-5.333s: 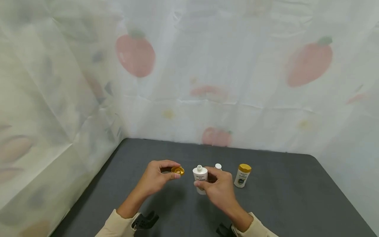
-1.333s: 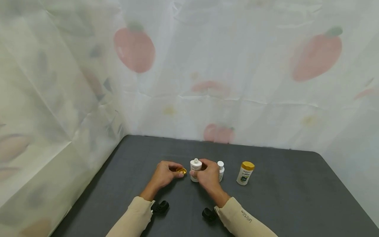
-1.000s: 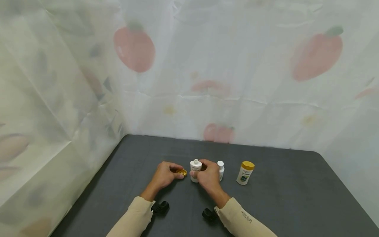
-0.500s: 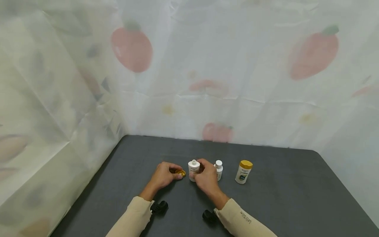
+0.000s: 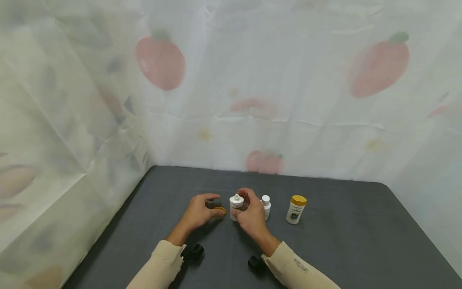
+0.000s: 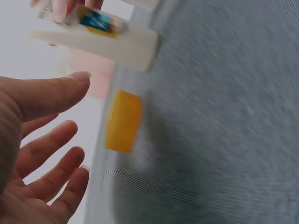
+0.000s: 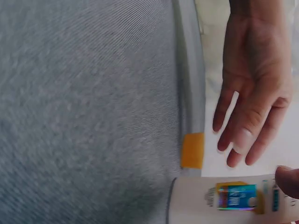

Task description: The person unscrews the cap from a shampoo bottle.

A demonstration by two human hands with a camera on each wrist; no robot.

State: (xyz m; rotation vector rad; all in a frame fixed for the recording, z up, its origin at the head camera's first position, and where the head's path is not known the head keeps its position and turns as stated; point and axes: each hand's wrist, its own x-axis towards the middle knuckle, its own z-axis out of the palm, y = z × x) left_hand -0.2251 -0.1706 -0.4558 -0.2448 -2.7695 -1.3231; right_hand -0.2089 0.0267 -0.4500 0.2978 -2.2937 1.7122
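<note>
A white bottle (image 5: 236,206) with an uncovered neck stands upright on the dark table, its label also visible in the right wrist view. Around it my right hand (image 5: 251,214) is loosely spread. The thumb overlaps the bottle's front, while the index finger is lifted above and behind its shoulder. Just left of the bottle lies a gold cap (image 5: 220,210) on the table. My left hand (image 5: 197,212) hovers beside the cap with thumb and fingers apart. In the left wrist view a gap shows between the left fingertips and the cap (image 6: 124,121).
A smaller white bottle with a white cap (image 5: 266,206) stands behind the right hand, partly hidden. Further right is another white bottle with a gold cap (image 5: 296,209). A fruit-printed curtain (image 5: 267,100) hangs behind and left of the dark table (image 5: 343,233).
Earlier the left hand held the gold cap up; it was lowered to the table and let go. The right hand set the bottle down and its fingers have loosened and lifted.
</note>
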